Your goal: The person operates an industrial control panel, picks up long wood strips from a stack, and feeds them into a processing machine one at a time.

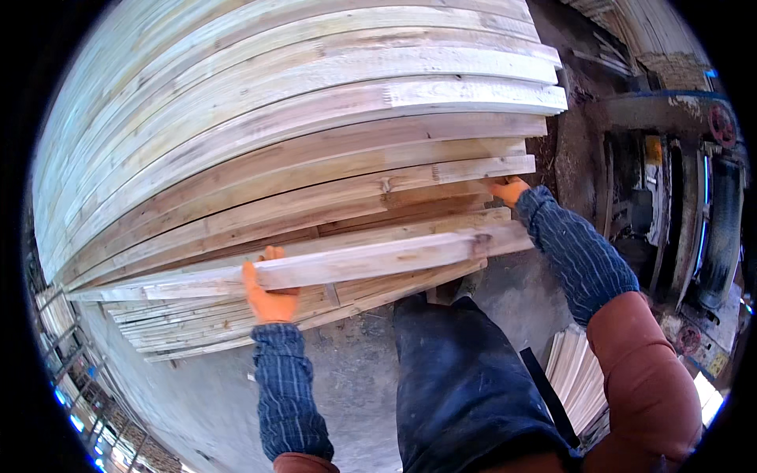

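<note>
An orange glove covers my left hand, which is closed around a long pale wooden board on the near side of the stack. Its thumb lies on the near face and its fingers reach over the top. Farther right, my right hand, also in an orange glove, is closed at the right end of a browner wooden board, set back in a gap of the stack. Part of that hand's grip is hidden. Beyond both hands rises a large stack of boards, their right ends unevenly lined up.
Lower boards lie beneath the held one, just before my legs. Grey concrete floor shows around them. Worn machinery stands to the right, and a bundle of thin wood strips lies at the lower right.
</note>
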